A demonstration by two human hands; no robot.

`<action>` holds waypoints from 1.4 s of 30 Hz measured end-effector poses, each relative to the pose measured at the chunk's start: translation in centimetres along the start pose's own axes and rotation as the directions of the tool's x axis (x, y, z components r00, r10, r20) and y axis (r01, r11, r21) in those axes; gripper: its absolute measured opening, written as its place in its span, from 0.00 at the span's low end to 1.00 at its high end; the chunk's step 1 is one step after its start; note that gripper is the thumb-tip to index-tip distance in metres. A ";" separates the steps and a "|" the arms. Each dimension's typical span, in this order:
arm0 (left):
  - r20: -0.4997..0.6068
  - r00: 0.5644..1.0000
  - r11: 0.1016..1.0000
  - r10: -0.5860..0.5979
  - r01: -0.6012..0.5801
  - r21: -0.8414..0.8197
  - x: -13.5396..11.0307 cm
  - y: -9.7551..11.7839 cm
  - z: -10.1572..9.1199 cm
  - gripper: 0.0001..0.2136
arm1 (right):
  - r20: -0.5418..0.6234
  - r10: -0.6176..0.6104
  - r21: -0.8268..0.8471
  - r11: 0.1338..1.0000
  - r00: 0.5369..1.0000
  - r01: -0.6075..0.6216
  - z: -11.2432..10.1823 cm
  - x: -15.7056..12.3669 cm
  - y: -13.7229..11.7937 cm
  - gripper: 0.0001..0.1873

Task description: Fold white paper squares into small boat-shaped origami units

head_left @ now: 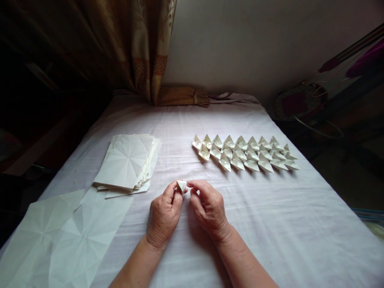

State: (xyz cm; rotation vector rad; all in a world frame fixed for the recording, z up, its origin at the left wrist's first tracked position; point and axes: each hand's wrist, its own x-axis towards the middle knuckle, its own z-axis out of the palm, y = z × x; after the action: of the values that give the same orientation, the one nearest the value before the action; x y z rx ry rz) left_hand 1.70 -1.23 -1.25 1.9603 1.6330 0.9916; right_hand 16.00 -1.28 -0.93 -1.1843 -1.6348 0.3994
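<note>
Low in the middle of the head view, a small folded paper piece (181, 186) with a pointed, triangular face stands between my hands. My left hand (165, 214) pinches it between thumb and fingers. From the other side, my right hand (208, 208) curls in, its index fingertip at the paper's right edge; the fingers' far side is hidden. Beyond, to the right, several folded paper boats (240, 154) stand close together in rows. At left lies a stack of creased white paper sheets (124, 160). Nearer me, loose creased sheets (85, 236) overlap, spread flat.
A pale, slightly wrinkled cloth (288, 224) covers the table. A gold-brown curtain (147, 52) hangs at the back left, and a fringed fabric piece (183, 97) lies along the far edge. Dark objects, including a patterned bag (297, 102), stand beyond the right edge.
</note>
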 end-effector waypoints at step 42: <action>0.331 0.899 0.787 -0.286 0.418 -0.453 1.4 0.4 -1.3 0.22 | 0.002 -0.095 0.035 0.995 0.995 0.095 -0.1 0.1 0.7 0.19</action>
State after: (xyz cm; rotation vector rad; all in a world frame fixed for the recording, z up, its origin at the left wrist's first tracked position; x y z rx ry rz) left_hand 1.08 -0.18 0.25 1.2935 1.3466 0.8752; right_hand 16.44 -0.88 -1.38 -1.0759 -1.6733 0.3684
